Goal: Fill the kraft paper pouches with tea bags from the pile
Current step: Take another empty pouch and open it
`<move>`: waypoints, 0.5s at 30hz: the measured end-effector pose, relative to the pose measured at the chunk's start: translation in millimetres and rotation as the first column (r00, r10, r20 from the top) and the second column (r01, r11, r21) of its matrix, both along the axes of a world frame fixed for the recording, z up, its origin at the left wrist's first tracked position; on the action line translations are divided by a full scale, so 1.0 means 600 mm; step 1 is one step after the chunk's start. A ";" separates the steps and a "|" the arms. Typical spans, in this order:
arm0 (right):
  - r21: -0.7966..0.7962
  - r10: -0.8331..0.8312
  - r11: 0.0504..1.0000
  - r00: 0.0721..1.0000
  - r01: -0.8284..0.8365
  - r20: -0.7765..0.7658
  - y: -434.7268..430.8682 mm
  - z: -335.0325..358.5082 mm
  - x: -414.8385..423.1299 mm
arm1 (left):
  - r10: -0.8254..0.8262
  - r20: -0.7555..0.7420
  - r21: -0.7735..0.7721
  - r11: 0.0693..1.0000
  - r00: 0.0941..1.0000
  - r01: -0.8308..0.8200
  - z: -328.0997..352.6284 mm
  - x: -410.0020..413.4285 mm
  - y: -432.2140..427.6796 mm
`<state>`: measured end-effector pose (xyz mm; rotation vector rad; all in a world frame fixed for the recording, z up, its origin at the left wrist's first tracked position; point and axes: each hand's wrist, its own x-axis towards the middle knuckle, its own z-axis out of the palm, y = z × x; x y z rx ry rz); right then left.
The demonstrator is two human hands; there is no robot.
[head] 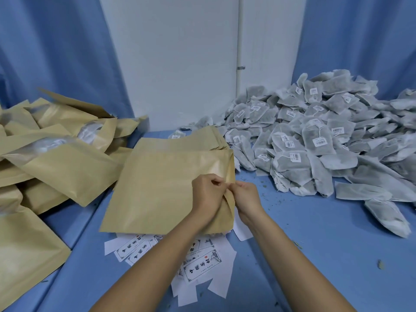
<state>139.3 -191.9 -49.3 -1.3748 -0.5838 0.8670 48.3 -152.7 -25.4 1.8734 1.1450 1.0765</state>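
Together, left hand (206, 194) and right hand (246, 199) fingers pinch the flat kraft pouch (162, 188) edge; gauzy tea bags (315, 136) heaped nearby.

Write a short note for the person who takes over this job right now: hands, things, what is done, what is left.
Hands: left hand and right hand both pinch the right edge of the top pouch, apparently to open it. It looks flat.
Things: the pouch stack lies under it, mid-table; the tea bag pile is at the right; printed labels lie near the wrists.
Done: the heap of pouches at the left, some showing tea bags through a window.
Left: open this pouch, fill it, then the stack.
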 end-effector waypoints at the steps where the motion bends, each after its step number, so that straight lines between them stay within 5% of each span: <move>1: -0.011 -0.008 1.000 1.000 0.007 -0.029 0.000 0.003 0.004 | 0.026 0.018 -0.001 1.000 0.999 -0.026 0.006 -0.005 0.004; 4: 0.011 -0.038 0.999 0.999 0.038 0.024 0.004 0.010 0.011 | 0.067 0.042 0.030 0.997 0.997 -0.069 0.023 -0.016 0.013; 9: 0.017 -0.021 1.000 0.976 0.017 0.217 0.017 0.020 -0.008 | -0.070 -0.262 -0.034 0.997 0.963 0.063 0.023 -0.001 0.006; 15: -0.070 -0.148 0.980 0.916 0.187 0.372 0.007 0.005 0.017 | -0.027 -0.171 -0.084 0.996 0.985 0.013 0.047 -0.030 0.035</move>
